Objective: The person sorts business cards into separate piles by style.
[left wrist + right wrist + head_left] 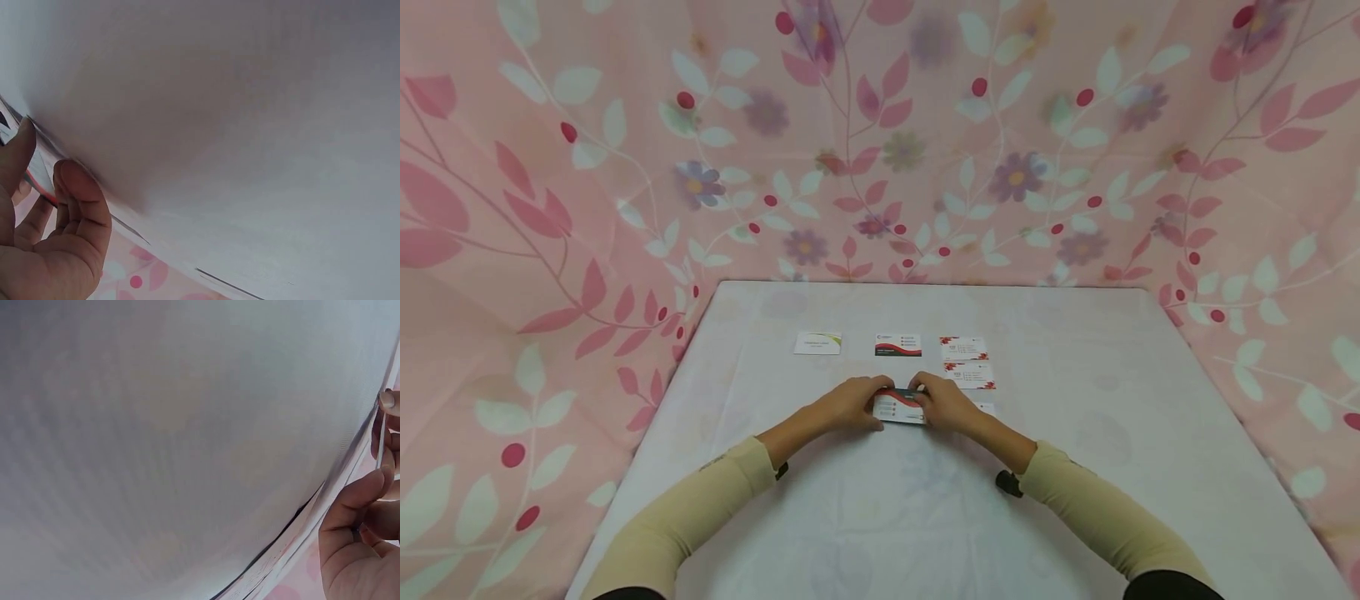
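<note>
A white business card [895, 409] with a dark and red wavy band along its far edge is held between both hands, close over the table's middle. My left hand [852, 404] grips its left end, thumb at the near corner. The right end is held by my right hand [949, 403], whose fingers bend over the far corner. In the right wrist view the card [382, 440] appears edge-on between the fingertips. Behind the right hand, another white card [985, 408] is mostly hidden.
Along the back lie a white card with a green corner [817, 343], a red-and-black card [898, 345], and two red-flowered cards, one far [964, 348] and one nearer [970, 375]. A white cloth covers the table [1112, 400]. Pink floral fabric [880, 150] hangs around it.
</note>
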The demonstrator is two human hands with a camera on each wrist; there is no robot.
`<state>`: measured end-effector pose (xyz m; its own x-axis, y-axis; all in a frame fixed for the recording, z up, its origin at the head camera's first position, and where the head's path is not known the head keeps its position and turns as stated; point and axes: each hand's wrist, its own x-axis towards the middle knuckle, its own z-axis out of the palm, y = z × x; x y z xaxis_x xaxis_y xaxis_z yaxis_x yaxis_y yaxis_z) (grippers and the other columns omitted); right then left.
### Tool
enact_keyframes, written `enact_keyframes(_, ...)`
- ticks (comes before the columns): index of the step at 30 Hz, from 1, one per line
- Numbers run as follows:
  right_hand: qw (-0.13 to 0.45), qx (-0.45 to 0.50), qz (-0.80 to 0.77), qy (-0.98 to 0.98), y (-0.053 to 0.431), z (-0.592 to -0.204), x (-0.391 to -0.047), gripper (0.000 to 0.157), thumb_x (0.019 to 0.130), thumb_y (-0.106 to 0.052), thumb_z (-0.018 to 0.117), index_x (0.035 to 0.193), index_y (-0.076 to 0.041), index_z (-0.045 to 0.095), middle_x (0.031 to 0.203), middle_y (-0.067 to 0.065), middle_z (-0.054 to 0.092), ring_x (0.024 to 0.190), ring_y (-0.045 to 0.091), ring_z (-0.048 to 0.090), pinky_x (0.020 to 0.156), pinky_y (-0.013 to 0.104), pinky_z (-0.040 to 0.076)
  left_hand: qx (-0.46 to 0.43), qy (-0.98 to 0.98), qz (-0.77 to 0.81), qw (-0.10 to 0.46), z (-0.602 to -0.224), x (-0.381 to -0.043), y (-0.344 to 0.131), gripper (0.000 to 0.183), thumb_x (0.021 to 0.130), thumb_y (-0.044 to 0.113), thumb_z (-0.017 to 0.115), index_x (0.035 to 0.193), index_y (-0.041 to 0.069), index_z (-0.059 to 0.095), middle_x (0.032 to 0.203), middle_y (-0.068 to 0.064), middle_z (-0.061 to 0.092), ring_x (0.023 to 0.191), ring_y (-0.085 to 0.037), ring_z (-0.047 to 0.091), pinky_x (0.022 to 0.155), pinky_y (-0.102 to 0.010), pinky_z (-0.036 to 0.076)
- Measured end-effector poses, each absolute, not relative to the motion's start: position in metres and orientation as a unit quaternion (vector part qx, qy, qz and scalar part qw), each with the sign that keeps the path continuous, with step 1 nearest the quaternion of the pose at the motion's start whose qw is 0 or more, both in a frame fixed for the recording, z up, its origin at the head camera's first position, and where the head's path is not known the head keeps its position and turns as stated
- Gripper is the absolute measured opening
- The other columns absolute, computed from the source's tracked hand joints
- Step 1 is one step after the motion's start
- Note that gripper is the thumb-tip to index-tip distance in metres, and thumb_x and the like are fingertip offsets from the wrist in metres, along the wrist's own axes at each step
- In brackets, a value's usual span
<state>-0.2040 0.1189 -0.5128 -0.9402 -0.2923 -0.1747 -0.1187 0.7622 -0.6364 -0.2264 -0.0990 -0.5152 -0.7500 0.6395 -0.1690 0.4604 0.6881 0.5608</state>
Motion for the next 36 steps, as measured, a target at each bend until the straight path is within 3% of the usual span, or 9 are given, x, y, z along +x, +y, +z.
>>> enact_keyframes(6, 0.117, -0.119, -0.33, 0.929, 0.12, -0.512, -0.202, 0.021, 0.097, -0.016, 0.061, 0.119, -0.017, 0.06, 0.099, 0.004, 0.063, 0.083, 0.017, 0.055, 0.073, 0.032, 0.044, 0.313, 0.903, 0.259, 0.137, -0.517, -0.228, -0.101, 0.065, 0.079, 0.02, 0.083, 0.137, 0.014, 0.056, 0.118, 0.002, 0.065, 0.091, -0.013, 0.054, 0.081, -0.027, 0.045)
enact_keyframes(11, 0.078, -0.112, -0.292, 0.947, 0.119, -0.507, -0.195, 0.061, 0.087, -0.034, 0.076, 0.141, -0.019, 0.051, 0.11, 0.007, 0.062, 0.094, 0.019, 0.054, 0.081, 0.034, 0.047, 0.294, 0.907, 0.276, 0.121, -0.514, -0.23, -0.101, 0.066, 0.077, 0.023, 0.085, 0.137, 0.016, 0.058, 0.086, 0.002, 0.063, 0.073, -0.011, 0.051, 0.064, -0.023, 0.041)
enact_keyframes(14, 0.07, -0.115, -0.287, 0.948, 0.118, -0.504, -0.193, 0.075, 0.08, -0.037, 0.082, 0.144, -0.017, 0.048, 0.113, 0.007, 0.063, 0.097, 0.02, 0.055, 0.083, 0.035, 0.048, 0.285, 0.907, 0.286, 0.118, -0.51, -0.232, -0.101, 0.066, 0.076, 0.02, 0.087, 0.135, 0.014, 0.06, 0.075, 0.002, 0.056, 0.068, -0.011, 0.049, 0.06, -0.023, 0.039)
enact_keyframes(21, 0.08, -0.133, -0.296, 0.942, 0.116, -0.506, -0.194, 0.064, 0.078, -0.023, 0.085, 0.134, -0.011, 0.057, 0.121, 0.006, 0.067, 0.103, 0.02, 0.06, 0.093, 0.039, 0.049, 0.261, 0.907, 0.295, 0.146, -0.509, -0.231, -0.101, 0.067, 0.074, 0.02, 0.087, 0.136, 0.012, 0.061, 0.074, 0.001, 0.056, 0.069, -0.011, 0.047, 0.06, -0.024, 0.037)
enact_keyframes(27, 0.087, -0.138, -0.276, 0.947, 0.114, -0.509, -0.198, 0.062, 0.081, -0.025, 0.083, 0.136, -0.012, 0.058, 0.126, 0.006, 0.066, 0.107, 0.02, 0.059, 0.097, 0.039, 0.048, 0.255, 0.911, 0.292, 0.143, -0.51, -0.233, -0.102, 0.067, 0.074, 0.021, 0.088, 0.135, 0.01, 0.062, 0.078, 0.0, 0.059, 0.074, -0.013, 0.047, 0.065, -0.025, 0.038)
enact_keyframes(36, 0.079, -0.144, -0.264, 0.95, 0.114, -0.51, -0.209, 0.064, 0.081, -0.027, 0.082, 0.138, -0.01, 0.058, 0.127, 0.009, 0.066, 0.106, 0.021, 0.059, 0.093, 0.039, 0.049, 0.264, 0.904, 0.305, 0.142, -0.506, -0.24, -0.102, 0.068, 0.074, 0.017, 0.087, 0.135, 0.005, 0.06, 0.067, 0.0, 0.056, 0.061, -0.009, 0.047, 0.054, -0.021, 0.036)
